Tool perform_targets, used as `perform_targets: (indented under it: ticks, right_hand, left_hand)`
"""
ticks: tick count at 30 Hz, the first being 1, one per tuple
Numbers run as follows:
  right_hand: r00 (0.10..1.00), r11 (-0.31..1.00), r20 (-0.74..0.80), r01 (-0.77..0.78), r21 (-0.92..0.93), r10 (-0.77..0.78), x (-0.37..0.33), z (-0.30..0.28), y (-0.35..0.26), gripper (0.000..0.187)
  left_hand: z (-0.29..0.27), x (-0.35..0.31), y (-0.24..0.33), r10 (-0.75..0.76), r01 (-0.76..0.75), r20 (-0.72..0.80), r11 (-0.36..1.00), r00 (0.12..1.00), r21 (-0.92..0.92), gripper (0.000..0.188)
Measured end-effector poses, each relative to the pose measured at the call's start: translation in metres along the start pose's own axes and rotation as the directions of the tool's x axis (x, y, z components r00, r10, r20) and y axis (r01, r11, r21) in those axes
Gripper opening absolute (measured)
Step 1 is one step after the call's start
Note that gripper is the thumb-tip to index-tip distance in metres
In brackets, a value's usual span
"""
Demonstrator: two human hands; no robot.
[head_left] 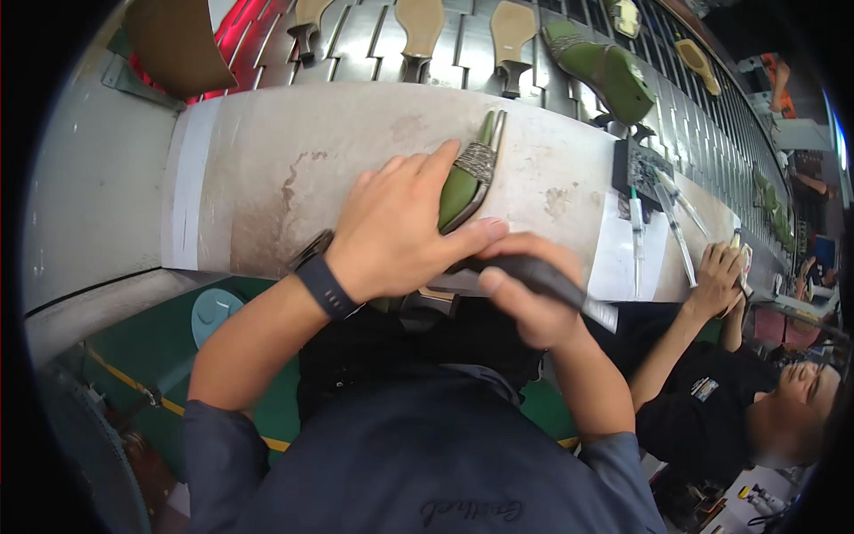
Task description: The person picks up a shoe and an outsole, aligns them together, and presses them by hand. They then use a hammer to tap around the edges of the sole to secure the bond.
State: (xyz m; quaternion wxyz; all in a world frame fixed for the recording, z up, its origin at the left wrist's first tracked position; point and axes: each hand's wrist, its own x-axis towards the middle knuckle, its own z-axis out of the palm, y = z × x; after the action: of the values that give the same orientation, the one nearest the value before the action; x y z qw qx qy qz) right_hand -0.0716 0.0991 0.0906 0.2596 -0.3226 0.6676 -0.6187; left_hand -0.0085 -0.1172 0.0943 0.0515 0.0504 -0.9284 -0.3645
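My left hand (396, 218), with a dark band on its wrist, lies over a green shoe last (459, 194) at the near side of the worktable. A grey woven strap (478, 159) wraps round the last, and a dark edge runs along its right side. The hand's fingers hide much of the last's left side. Close to the left thumb, my right hand (538, 298) grips a dark-handled tool (551, 280) with a pale, shiny end. Motion blurs this end, so its exact kind cannot be made out.
Beyond the worktable (356, 116), a slatted metal conveyor (369, 44) carries several tan soles (511, 40) and a green last with a strap (605, 67). Syringes (637, 240) lean from a black holder (633, 169) on the right. Another person (703, 392) works there.
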Motion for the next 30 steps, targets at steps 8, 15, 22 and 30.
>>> perform_targets:
  ticks: [8, 15, 22, 30]
  right_hand:
    - [0.882, 0.991, -0.455, -0.131, 0.01, 0.121, -0.033, -0.041, 0.03, 0.022]
    - [0.918, 0.991, -0.375, 0.115, -0.068, -0.132, -0.023, -0.025, -0.055, 0.029]
    - [0.879, 0.861, 0.073, 0.476, -0.179, -0.471, -0.02, -0.017, -0.137, 0.036]
    - [0.962, 0.961, 0.076, 0.268, -0.06, -0.264, -0.011, -0.034, -0.157, 0.031]
  left_hand:
    - [-0.028, 0.019, 0.012, 0.123, -0.171, -0.282, 0.973, 0.951, -0.154, 0.075]
    - [-0.059, -0.004, 0.067, 0.33, -0.42, -0.293, 0.842, 0.897, -0.338, 0.079]
    - [-0.035, -0.013, 0.088, 0.227, -0.319, -0.322, 0.909, 0.919, -0.268, 0.069]
    - [-0.023, -0.019, 0.08, 0.459, -0.555, -0.408, 0.818, 0.789, -0.151, 0.075]
